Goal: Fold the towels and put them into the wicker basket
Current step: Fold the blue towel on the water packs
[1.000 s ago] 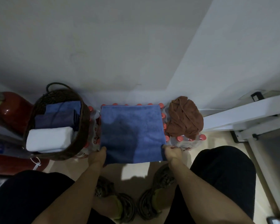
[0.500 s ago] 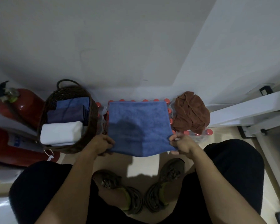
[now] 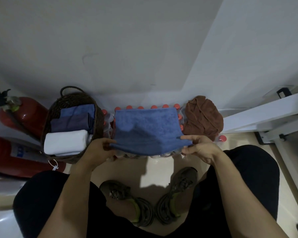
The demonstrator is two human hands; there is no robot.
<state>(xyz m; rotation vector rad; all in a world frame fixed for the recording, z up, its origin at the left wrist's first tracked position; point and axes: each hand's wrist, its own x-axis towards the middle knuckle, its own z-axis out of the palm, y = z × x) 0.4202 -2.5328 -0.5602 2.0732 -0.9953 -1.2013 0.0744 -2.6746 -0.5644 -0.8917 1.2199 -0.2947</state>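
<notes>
The blue terry towel [image 3: 145, 129] is spread over a shrink-wrapped pack of red-capped bottles [image 3: 153, 107] that serves as the worktop, and its near edge is lifted off the pack between the two grips. The left hand [image 3: 100, 150] is closed on the near left corner; the right hand [image 3: 199, 148] is pinched on the near right corner, thumb below and fingers above. Between the two grips the edge sags in a shallow curve. If that slack is carried forward, the fold is likely to be laid crooked, with the corners unmatched at the far edge.

Just outside the left grip the dark woven wicker basket [image 3: 100, 121] is seen, already filled with a folded white towel [image 3: 65, 141] nearest the grip and folded blue and dark towels [image 3: 72, 117] beyond it. Little room appears to be left, so a loose or bulky fold could be forced to sit proud or be tipped out.

Beyond the right grip a crumpled brown towel [image 3: 203, 117] is heaped on the same pack, touching the blue towel's right edge; it could be snagged and dragged. The bottle caps make an uneven bed, on which a crease may be pressed poorly.
</notes>
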